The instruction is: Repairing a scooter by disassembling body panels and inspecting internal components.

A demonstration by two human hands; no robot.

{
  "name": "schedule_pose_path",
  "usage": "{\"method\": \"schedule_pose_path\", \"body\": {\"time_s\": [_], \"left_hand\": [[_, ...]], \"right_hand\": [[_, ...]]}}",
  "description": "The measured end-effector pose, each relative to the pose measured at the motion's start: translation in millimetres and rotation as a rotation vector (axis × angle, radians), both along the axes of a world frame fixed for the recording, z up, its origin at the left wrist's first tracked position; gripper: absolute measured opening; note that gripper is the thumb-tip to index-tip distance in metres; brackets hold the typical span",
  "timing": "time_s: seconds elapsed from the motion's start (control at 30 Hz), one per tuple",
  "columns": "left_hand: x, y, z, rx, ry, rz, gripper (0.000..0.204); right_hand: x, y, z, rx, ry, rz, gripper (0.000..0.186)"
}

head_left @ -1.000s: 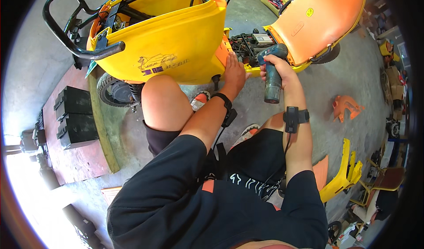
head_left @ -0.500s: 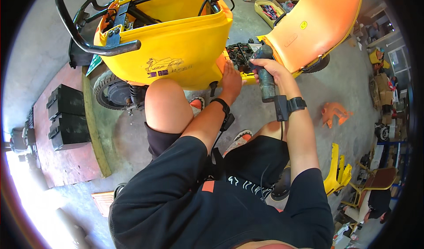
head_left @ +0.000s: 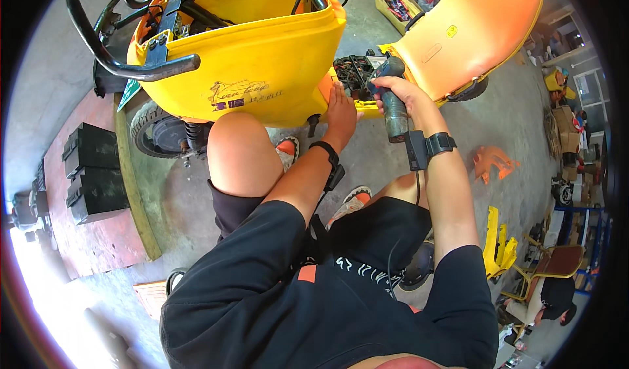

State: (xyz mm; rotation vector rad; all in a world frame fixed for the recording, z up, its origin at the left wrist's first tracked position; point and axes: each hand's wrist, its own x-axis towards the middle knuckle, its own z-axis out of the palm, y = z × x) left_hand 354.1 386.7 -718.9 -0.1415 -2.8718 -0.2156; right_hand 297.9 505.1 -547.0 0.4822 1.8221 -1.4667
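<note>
A cordless drill (head_left: 395, 110) with a dark, worn body is gripped in my right hand (head_left: 407, 94). Its front end reaches toward the open middle of a yellow electric scooter (head_left: 288, 61), where wires and dark parts (head_left: 354, 72) lie exposed. My left hand (head_left: 341, 115) rests with fingers stretched out against the orange-yellow panel (head_left: 325, 89), just left of that opening. The drill's tip and whatever it meets are too small to make out. To the right stands the scooter's large orange-yellow front shield (head_left: 452, 32).
Two black boxes (head_left: 98, 195) sit on a reddish board (head_left: 62, 238) at left. An orange plastic piece (head_left: 493, 165) and a yellow frame part (head_left: 499, 244) lie on the floor at right. A person (head_left: 553, 300) is by a brown chair (head_left: 560, 262) at lower right.
The whole view has shifted a little, with the scooter now slightly higher and further left. Both hands keep about the same hold and place. The person at lower right shows more of the head.
</note>
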Motion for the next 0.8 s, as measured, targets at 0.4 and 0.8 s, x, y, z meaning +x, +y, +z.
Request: {"method": "schedule_pose_path", "body": {"time_s": [0.4,0.8], "left_hand": [[1.8,-3.3,-2.4,0.076,0.111,-0.032,0.063],[3.0,0.8,0.7,-0.062,0.047,-0.009,0.065]], "right_hand": [[0.5,-14.1,5.8,0.048,-0.017,-0.042,0.031],[-11.8,0.5,2.0,0.029,-0.057,-0.004,0.026]]}}
